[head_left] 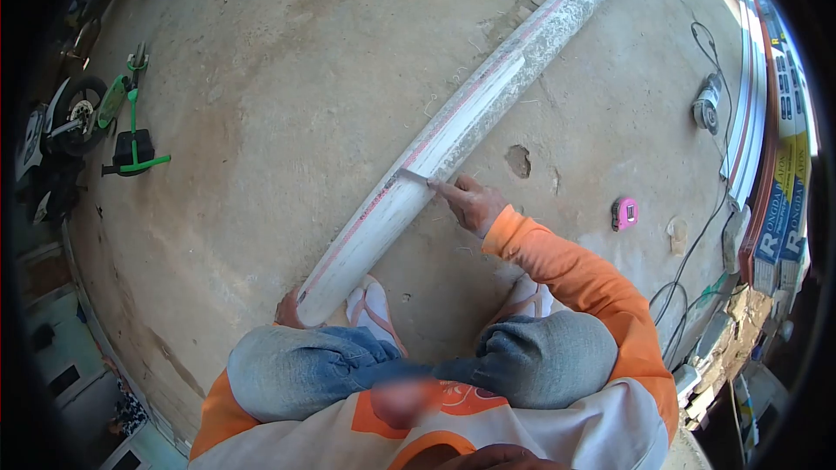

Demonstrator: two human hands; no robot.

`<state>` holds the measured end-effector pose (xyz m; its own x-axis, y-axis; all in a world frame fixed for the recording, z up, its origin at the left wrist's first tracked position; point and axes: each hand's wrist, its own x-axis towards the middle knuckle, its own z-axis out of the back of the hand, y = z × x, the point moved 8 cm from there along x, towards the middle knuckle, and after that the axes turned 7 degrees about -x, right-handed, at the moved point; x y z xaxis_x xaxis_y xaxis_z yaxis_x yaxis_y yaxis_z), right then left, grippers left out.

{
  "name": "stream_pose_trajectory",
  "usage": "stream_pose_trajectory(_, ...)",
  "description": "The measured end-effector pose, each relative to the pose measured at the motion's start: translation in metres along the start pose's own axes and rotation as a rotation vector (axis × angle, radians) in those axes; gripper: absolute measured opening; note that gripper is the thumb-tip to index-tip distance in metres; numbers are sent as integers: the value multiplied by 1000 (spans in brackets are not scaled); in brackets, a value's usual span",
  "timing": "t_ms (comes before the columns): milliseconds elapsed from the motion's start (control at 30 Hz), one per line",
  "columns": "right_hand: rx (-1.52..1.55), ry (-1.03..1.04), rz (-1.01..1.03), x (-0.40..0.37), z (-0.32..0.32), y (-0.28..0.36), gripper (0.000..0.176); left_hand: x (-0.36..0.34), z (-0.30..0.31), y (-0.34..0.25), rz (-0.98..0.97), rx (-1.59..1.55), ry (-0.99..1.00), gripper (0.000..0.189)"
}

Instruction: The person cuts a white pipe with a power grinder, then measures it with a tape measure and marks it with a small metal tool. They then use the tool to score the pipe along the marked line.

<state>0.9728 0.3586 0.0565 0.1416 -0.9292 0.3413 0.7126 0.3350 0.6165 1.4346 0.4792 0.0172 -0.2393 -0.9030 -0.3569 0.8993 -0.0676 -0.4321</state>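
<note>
A long, white, round pipe (453, 135) with a reddish line along it runs diagonally across the floor. Grey, rough-looking patches cover its far part and right side, while the stretch near my hand looks whiter. My right hand (473, 205), in an orange sleeve, grips a thin, flat metal blade (412, 176) with the index finger stretched along it. The blade lies across the top of the pipe. My left hand does not show; only its orange sleeve (228, 418) appears beside my left knee. The pipe's near end rests by a reddish block (287, 309).
Right of the pipe lie a pink tape measure (623, 213), an angle grinder (707, 104) and a loose cable (697, 274). Long stacked panels (754, 113) line the right edge. A green scooter (132, 126) and a motorcycle (77, 115) stand at left. The concrete floor has a hole (518, 161).
</note>
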Motion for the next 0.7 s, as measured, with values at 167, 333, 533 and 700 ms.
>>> stream_pose_trajectory(167,-316,-408,-430,37,90,-167,30,-3,1,-5,-16,62,-35,104)
stream_pose_trajectory(333,-167,-656,-856,40,201,-199,26,6,6,-46,-129,137,-112,105)
stream_pose_trajectory(533,-142,184,-176,-18,-9,-37,60,114,-40,-168,-238,22,124,111)
stream_pose_trajectory(700,-137,22,-240,-8,19,-90,54,158,-54,-205,-53,19,184,112)
